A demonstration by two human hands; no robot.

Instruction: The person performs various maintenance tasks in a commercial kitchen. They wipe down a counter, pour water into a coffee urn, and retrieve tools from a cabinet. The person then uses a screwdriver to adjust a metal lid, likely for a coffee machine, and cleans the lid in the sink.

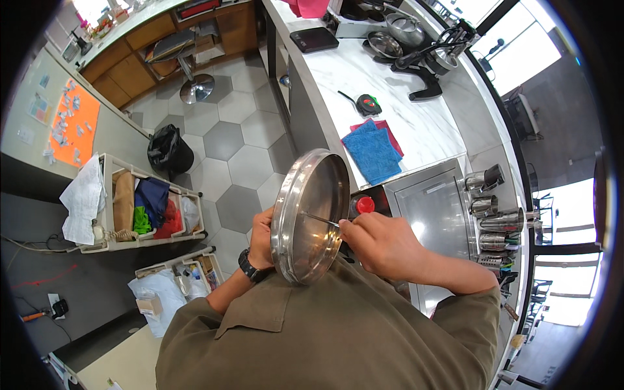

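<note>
Upright in front of my chest, a round steel pot lid (302, 250) is tilted with its hollow inner side facing right. My left hand (262, 237) grips it by the left side, the fingers partly hidden behind the rim. My right hand (380, 242) is closed around a thin-shafted tool that looks like a screwdriver (322, 220); the fist hides its handle. The shaft's tip meets the middle of the lid's inner face. Just beyond the right knuckles shows a red cap (365, 204), its lower part covered.
A blue cloth (373, 153) lies over a red one on the marble counter, near a tape measure (368, 104). Pans and lids (385, 44) stand farther back. Steel cups (484, 205) line the right edge. At left are a cart (153, 240) and a black bin (170, 151).
</note>
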